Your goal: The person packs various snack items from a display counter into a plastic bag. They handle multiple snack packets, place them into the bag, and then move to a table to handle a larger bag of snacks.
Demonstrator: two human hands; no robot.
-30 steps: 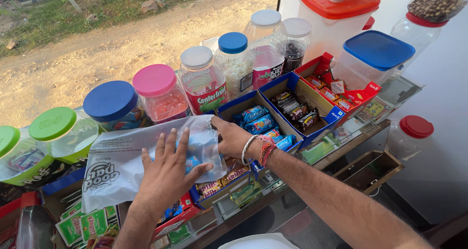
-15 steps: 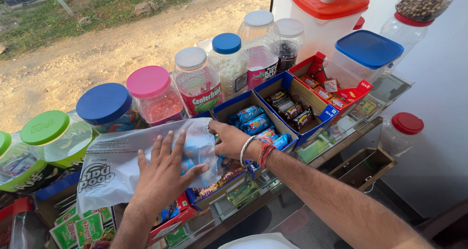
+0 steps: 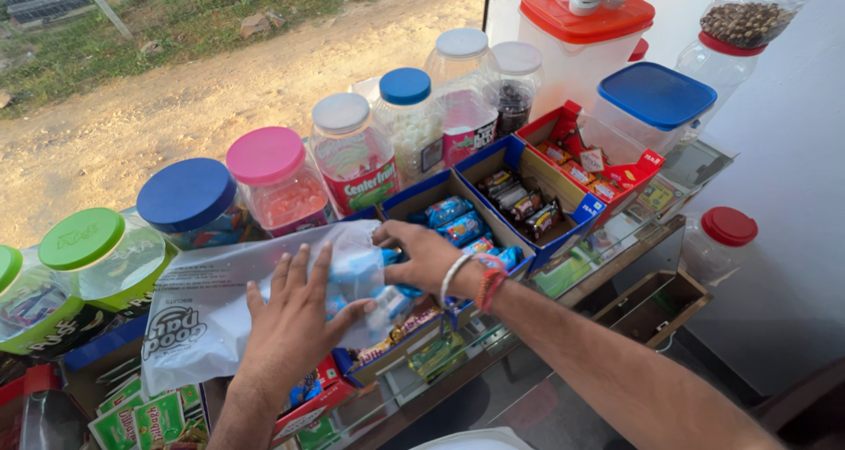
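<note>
Pinched at its open end by the right hand (image 3: pixel 422 254) and pressed flat under the spread fingers of the left hand (image 3: pixel 295 320), a crinkled clear plastic bag with dark print (image 3: pixel 220 300) lies across the front of the shop counter, over a blue cardboard box of blue-wrapped sweets (image 3: pixel 458 221). Its contents show only as blurred blue and white packets through the film, and the right fingertips are hidden in its folds. Behind it stand a blue-lidded jar (image 3: pixel 189 199) and a pink-lidded jar (image 3: pixel 275 173).
</note>
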